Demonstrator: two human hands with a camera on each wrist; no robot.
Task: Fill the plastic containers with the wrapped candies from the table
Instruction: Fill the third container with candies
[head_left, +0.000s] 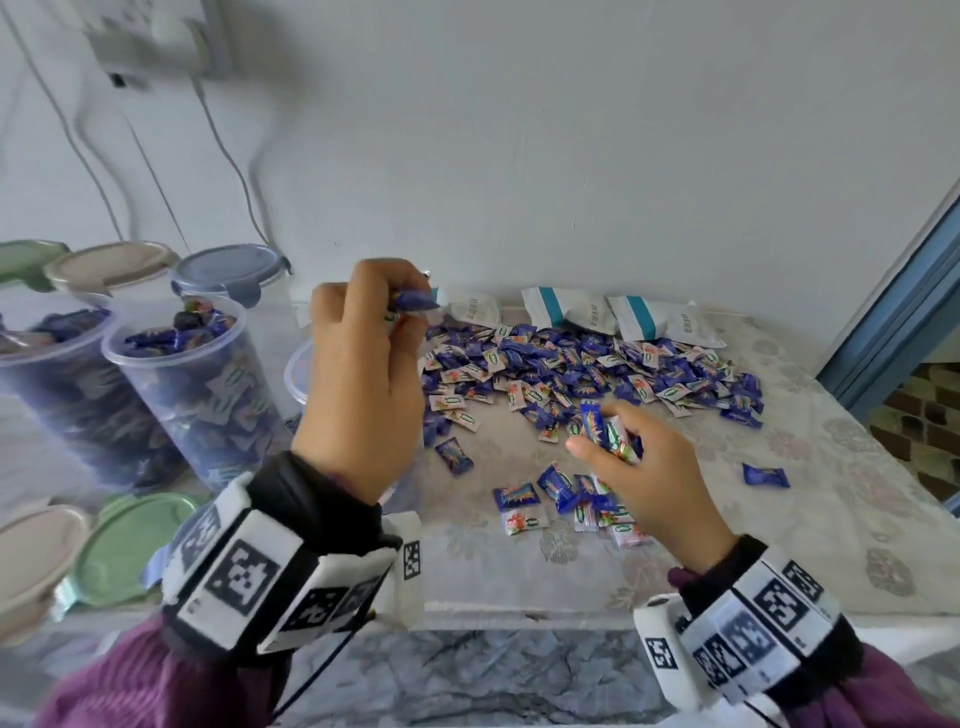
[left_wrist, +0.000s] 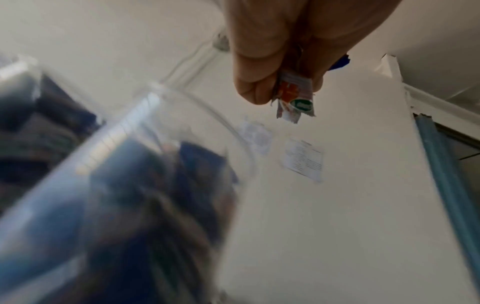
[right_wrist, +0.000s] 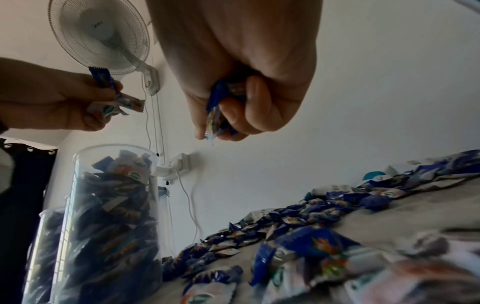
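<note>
- the left hand (head_left: 358, 374) is raised above the worktop (head_left: 857, 499), its fingers (left_wrist: 249, 67) curled round a small bunch of wrapped candies (left_wrist: 294, 96); blue and white wrapper ends stick out past the fingertips
- just left of and below those fingers stands an open clear plastic container (head_left: 192, 395), upright and filled with candies almost to the rim
- a second candy-filled container (head_left: 57, 384) stands further left, touching or nearly touching the first; behind them is a container with a blue-grey lid (head_left: 228, 270) on top
- the right hand (head_left: 649, 467) is low over the worktop, its fingers (right_wrist: 257, 107) clenched round several candies (head_left: 605, 431), one blue wrapper pointing up between thumb and forefinger
- right under and just in front of the right fingers lies a small cluster of loose candies (head_left: 561, 499)
- beyond both hands' fingertips the main heap of candies (head_left: 587, 369) spreads across the worktop; a single blue candy (head_left: 765, 475) lies apart to the right of the right fingers
- white-and-teal packets (head_left: 613, 312) lie at the far edge behind the heap
- loose green and beige lids (head_left: 104, 545) lie near the left wrist, on the near left side
</note>
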